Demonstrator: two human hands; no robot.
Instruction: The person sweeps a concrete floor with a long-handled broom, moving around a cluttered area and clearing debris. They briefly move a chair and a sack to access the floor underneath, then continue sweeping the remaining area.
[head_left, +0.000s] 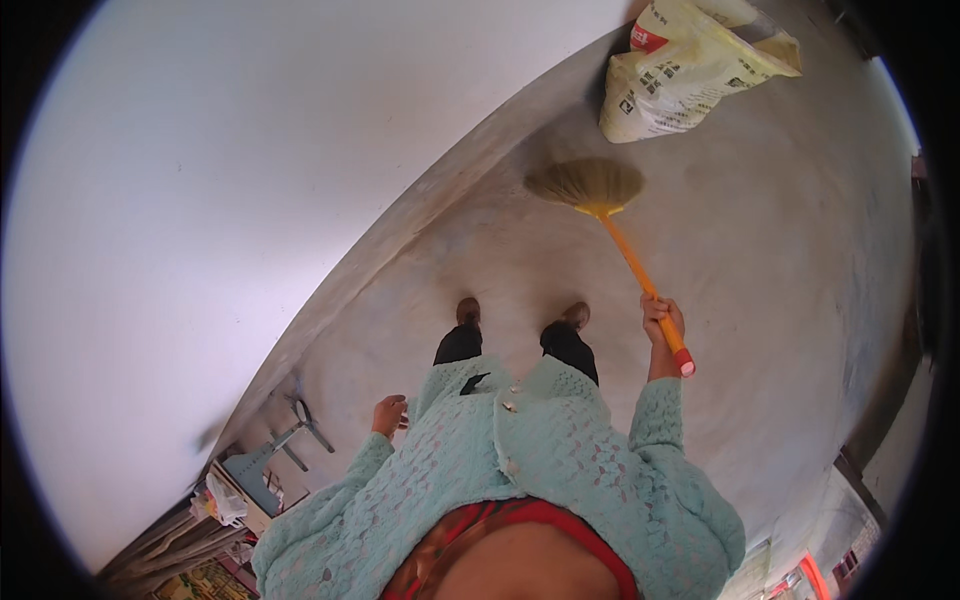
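Hands, head view: right hand (662,318) is closed around the orange handle of a broom (612,232), gripping just above the red end cap; left hand (388,413) hangs loose at the person's side, fingers curled, holding nothing as far as the frame shows. Broom's long axis runs from the right hand up and to the left in the picture, i.e. forward and slightly inward from the person, ending in the straw head (585,184) resting on the concrete floor (780,260). Straw head sits ahead of both shoes (467,310), near the base of the white wall (250,200). Right hand is the near one; left is well apart from the handle. Yellow-white plastic sack (690,60) lies on the floor just beyond the straw head, not touching it. Folded metal frame and clutter (265,465) sit behind on the left.
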